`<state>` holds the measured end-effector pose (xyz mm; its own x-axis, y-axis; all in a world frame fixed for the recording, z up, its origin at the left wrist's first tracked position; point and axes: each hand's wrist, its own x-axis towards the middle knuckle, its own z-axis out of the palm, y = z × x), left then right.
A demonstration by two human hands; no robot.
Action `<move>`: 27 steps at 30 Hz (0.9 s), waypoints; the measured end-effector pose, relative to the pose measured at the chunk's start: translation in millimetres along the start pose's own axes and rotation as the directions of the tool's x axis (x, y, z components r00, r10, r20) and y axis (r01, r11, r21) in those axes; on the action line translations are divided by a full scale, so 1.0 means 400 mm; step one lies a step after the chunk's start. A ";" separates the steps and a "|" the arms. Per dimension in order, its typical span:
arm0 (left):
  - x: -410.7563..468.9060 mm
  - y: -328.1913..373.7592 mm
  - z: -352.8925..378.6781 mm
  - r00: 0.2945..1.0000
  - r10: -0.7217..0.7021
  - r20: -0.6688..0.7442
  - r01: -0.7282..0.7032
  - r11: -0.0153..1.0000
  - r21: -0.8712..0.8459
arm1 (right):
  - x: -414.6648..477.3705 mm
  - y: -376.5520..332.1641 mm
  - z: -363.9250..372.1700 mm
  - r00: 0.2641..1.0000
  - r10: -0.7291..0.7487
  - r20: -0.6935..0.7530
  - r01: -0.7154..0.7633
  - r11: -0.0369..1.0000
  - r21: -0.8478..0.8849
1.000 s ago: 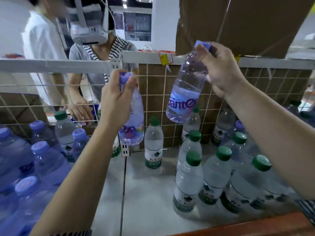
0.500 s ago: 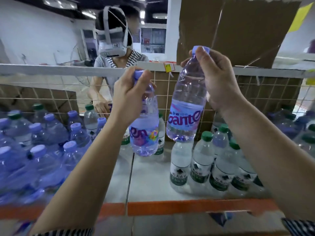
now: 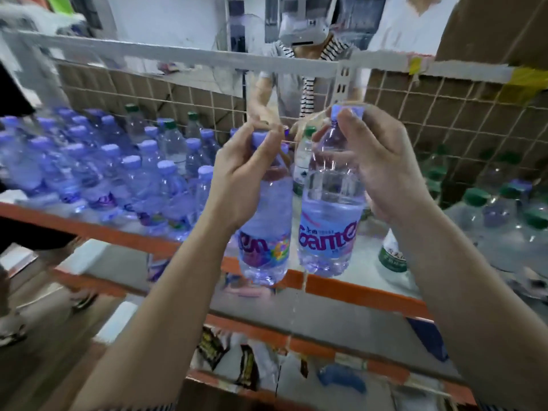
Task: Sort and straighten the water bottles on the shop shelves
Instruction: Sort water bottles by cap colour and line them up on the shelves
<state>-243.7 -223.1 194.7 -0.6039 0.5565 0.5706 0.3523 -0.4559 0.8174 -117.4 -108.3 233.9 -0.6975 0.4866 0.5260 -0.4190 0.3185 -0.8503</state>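
Note:
I hold two purple-capped water bottles upright in the air, side by side, above the shelf's orange front edge (image 3: 350, 287). My left hand (image 3: 243, 173) grips the neck of the left bottle (image 3: 265, 232). The neck and shoulder of the right bottle (image 3: 327, 221), which carries a pink-lettered label, are gripped by my right hand (image 3: 382, 164). A crowd of purple-capped bottles (image 3: 124, 173) fills the shelf's left part. Green-capped bottles (image 3: 486, 221) stand at the right.
A wire mesh back (image 3: 444, 120) and a white rail (image 3: 207, 56) close the shelf behind. Beyond the mesh a person in a striped top (image 3: 305, 72) reaches toward bottles. A lower shelf (image 3: 267, 366) holds snack packets. A shoe (image 3: 12, 333) is on the floor at left.
The view has pulled back and swung left. Both hands brought their bottles down and closer together, now level with each other over the shelf's front edge.

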 end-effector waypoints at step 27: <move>0.313 0.051 -0.945 0.994 0.078 -0.079 -0.072 0.994 0.077 | 0.473 0.163 0.875 0.997 -0.061 0.042 0.058 0.995 0.084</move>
<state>-582.2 -425.2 253.0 -0.6291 0.4625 0.6247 0.4489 -0.4399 0.7778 -480.3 -280.0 271.7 -0.6941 0.4320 0.5758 -0.5056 0.2769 -0.8171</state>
